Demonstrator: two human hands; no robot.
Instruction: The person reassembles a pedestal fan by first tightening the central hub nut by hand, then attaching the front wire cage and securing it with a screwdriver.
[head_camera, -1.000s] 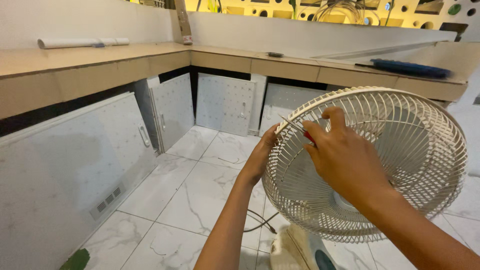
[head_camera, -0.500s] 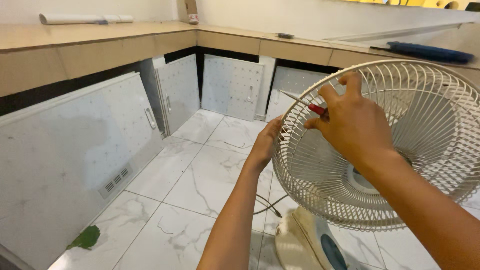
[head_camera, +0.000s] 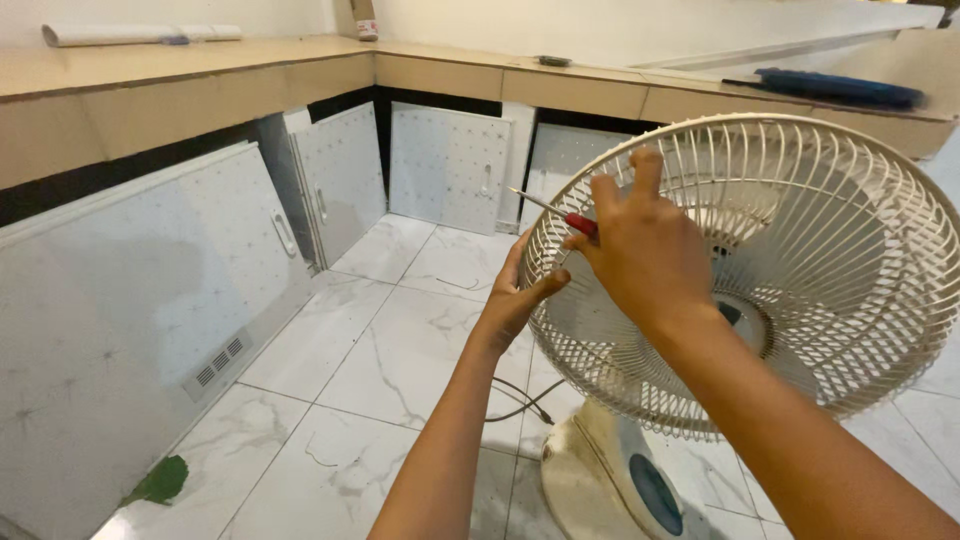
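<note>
Gripping a red-handled screwdriver (head_camera: 562, 214) in your right hand (head_camera: 640, 250), fingers curled tight around the handle, you are pointing its thin metal shaft up and to the left, past the rim of the fan guard (head_camera: 800, 280). Your left hand (head_camera: 515, 295) is clasping that same rim from the outside, thumb hooked over the cream-coloured wire edge and fingers behind it, just below the screwdriver. You are standing over a cream table fan, its round guard tilted toward you and its base (head_camera: 600, 480) sitting on the white marble-patterned floor (head_camera: 400, 340), with a dark cord (head_camera: 515, 400) trailing beside it. Both of your forearms are reaching in from the bottom of the view, the right one crossing in front of the guard. White perforated cabinet doors (head_camera: 450, 165) are leaning under a tan counter (head_camera: 300, 75) that is wrapping around the corner. A green leaf (head_camera: 160, 480) is lying on the floor near the left door, and a blue flat object (head_camera: 840, 88) is resting on the counter at the right.
</note>
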